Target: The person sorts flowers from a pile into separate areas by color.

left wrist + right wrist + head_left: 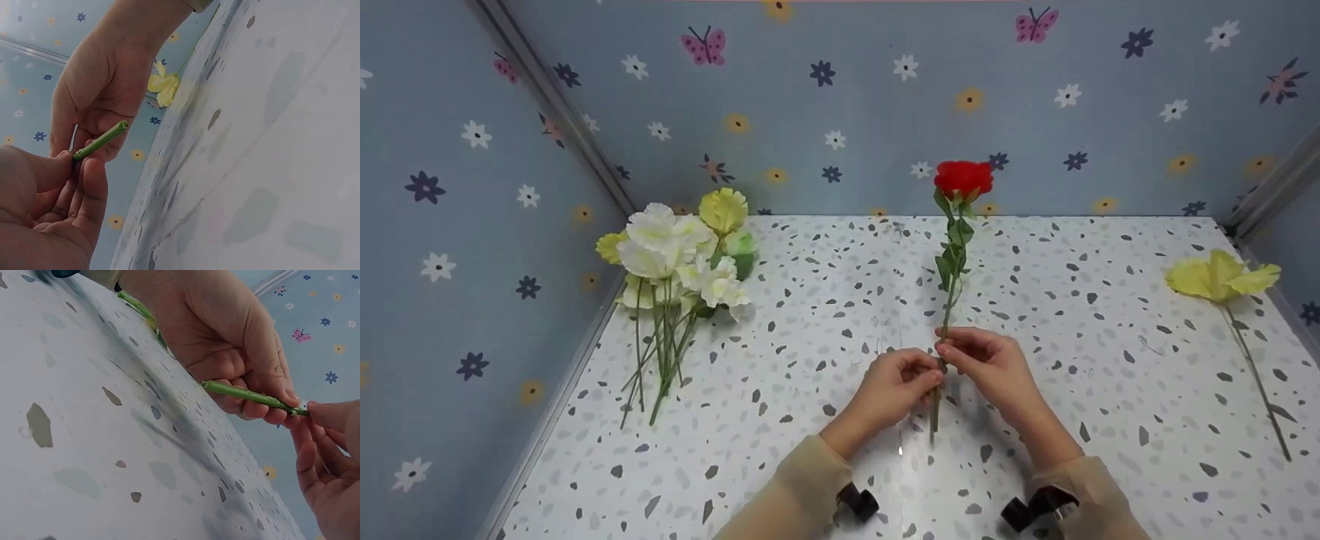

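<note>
A red rose (960,231) is held by both hands near the middle of the worktop (810,330), its bloom pointing away from the person and its leaves spread along the upper stem. The left hand (894,386) pinches the lower part of the stem (950,295) between thumb and curled fingers. The right hand (994,367) pinches it slightly higher, just beside the left, with thumb and fingers nearly closed on it. Below the hands the bare stem sticks out, and both wrist views show its green cut end clear of the worktop. Well apart on the left lies a bunch of white flowers (656,240), with a yellow bloom (724,210) at its upper right, another at its left edge, and the thin stems pointing toward the person. On the far right lies a single yellow flower (1219,277), its stem slanting down to the right. The worktop is white with grey and dark flecks. Behind it stands a blue wall (870,112) patterned with flowers and butterflies. Beige sleeves (791,487) cover both forearms.
</note>
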`<control>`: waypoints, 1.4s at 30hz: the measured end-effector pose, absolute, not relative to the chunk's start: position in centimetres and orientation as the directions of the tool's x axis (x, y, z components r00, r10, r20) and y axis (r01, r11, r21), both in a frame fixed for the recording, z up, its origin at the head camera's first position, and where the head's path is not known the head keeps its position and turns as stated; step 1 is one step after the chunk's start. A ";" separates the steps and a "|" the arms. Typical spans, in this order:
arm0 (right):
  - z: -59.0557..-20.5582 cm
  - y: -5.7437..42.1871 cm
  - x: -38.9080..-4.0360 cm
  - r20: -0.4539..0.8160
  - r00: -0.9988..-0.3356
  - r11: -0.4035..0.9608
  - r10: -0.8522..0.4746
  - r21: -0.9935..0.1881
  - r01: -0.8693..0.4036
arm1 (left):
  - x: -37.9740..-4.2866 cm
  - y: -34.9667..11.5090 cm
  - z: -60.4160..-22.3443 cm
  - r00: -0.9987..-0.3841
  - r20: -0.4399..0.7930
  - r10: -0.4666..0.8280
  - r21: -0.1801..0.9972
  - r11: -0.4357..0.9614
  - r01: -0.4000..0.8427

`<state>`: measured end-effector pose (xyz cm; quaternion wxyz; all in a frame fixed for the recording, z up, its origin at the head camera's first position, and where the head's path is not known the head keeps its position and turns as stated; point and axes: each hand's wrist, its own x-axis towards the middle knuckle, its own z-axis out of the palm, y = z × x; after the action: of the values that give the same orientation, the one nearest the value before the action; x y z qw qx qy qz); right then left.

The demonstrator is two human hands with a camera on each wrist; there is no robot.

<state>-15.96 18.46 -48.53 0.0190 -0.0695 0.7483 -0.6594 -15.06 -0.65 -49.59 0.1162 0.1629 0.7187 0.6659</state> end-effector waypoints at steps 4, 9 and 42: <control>-48.3 18.7 -15.9 0.051 -0.991 0.131 -0.126 -0.989 -0.068 | -14.9 -0.7 -49.2 -0.916 0.048 0.399 0.994 0.071 0.083; -47.8 19.3 -16.1 0.040 -0.992 0.121 -0.124 -0.991 -0.055 | -14.8 -1.7 -47.8 -0.906 0.032 0.421 0.980 0.166 0.112; -47.3 35.6 -16.9 -0.099 -0.977 0.555 0.190 -0.810 0.190 | -16.4 -31.7 -44.8 -0.950 -0.092 -0.299 0.536 0.789 -0.301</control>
<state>-16.86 35.59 -47.27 0.0002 0.1078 0.8818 -0.4592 -16.36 -31.67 -44.78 0.0010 -0.1586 0.9458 0.2834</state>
